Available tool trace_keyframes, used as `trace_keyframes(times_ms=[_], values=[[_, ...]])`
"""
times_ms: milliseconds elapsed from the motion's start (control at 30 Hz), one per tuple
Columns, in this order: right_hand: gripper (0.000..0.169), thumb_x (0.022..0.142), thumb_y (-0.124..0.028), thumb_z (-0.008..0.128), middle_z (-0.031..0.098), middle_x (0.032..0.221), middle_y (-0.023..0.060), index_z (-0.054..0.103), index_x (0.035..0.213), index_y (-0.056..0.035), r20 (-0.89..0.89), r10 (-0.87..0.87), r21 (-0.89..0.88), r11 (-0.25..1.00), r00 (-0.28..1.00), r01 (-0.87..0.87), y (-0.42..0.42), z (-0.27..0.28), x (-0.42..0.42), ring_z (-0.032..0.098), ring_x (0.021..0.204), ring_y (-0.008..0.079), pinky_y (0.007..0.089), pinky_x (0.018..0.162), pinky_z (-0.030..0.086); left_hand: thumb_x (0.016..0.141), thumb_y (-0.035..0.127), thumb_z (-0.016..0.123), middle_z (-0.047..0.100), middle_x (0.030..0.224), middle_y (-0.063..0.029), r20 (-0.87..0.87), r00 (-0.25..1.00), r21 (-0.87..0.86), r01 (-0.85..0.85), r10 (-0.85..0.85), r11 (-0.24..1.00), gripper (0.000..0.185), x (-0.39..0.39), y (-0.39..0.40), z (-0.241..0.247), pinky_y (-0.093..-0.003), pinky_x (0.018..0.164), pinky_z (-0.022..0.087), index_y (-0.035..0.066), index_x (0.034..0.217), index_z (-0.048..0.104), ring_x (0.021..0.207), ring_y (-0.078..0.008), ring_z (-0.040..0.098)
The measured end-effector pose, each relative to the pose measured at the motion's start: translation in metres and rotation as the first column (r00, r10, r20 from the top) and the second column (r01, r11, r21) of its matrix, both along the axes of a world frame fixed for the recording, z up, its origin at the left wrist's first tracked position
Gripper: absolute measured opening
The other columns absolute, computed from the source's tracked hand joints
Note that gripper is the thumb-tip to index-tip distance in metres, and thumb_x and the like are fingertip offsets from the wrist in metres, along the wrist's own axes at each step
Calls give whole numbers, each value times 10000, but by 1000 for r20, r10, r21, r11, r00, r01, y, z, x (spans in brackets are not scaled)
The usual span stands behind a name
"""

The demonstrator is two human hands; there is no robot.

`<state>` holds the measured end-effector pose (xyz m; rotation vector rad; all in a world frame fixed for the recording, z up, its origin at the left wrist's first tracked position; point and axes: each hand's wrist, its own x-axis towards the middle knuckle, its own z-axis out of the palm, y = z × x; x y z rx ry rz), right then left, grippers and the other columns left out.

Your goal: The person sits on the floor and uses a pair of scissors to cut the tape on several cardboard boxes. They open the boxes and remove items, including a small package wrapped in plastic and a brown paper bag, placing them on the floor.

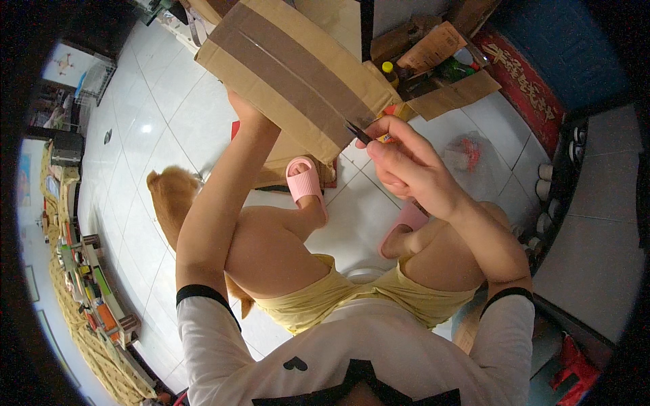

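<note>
A cardboard box (254, 83), sealed with a wide band of brown tape (299, 76), is held tilted in front of me. My left hand (249, 112) supports it at its near left edge, with the fingers hidden beneath it. A slit or seam runs lengthwise along the tape. My right hand (409, 165) grips a small dark pointed tool (358, 133) between thumb and fingers. Its tip is at the right end of the tape; whether it touches the surface I cannot tell.
An orange cat (172, 200) is by my left arm. More flattened cardboard (289, 144) lies under the held box. At upper right, an open carton (452, 94) holds bottles and packaging, near a red doormat (525, 86). A clear plastic bag (464, 152) lies on the tiles. Shoes (544, 190) line the right.
</note>
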<state>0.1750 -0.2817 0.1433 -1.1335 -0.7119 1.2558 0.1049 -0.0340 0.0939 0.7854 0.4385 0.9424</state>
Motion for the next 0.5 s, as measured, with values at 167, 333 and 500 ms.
trace_keyframes(times_ms=[167, 333, 500], values=[[189, 971, -190, 428, 332, 566, -61, 466, 1093, -51, 38, -19, 1, 1000, 999, 19, -1, -1, -1, 252, 453, 5, 178, 400, 196, 949, 398, 283, 556, 1196, -87, 30, 998, -56, 57, -55, 997, 448, -1, 10, -9, -399, 883, 477, 113, 1260, 435, 1064, -275, 559], [185, 965, -175, 443, 356, 607, -58, 455, 1100, -48, 21, -30, 12, 999, 999, 30, -4, -3, 0, 280, 481, 4, 175, 404, 207, 951, 365, 299, 578, 1147, -98, 80, 996, -104, 51, -42, 993, 420, -4, 10, -4, -400, 856, 495, 89, 1229, 449, 1024, -277, 581], [179, 963, -164, 452, 370, 638, -59, 448, 1105, -56, 19, -20, 16, 1000, 1000, 20, -3, -1, 0, 293, 502, 1, 169, 411, 213, 951, 358, 308, 580, 1134, -104, 57, 998, -51, 37, -34, 998, 411, -5, 12, -6, -395, 836, 505, 82, 1221, 450, 1004, -274, 591]])
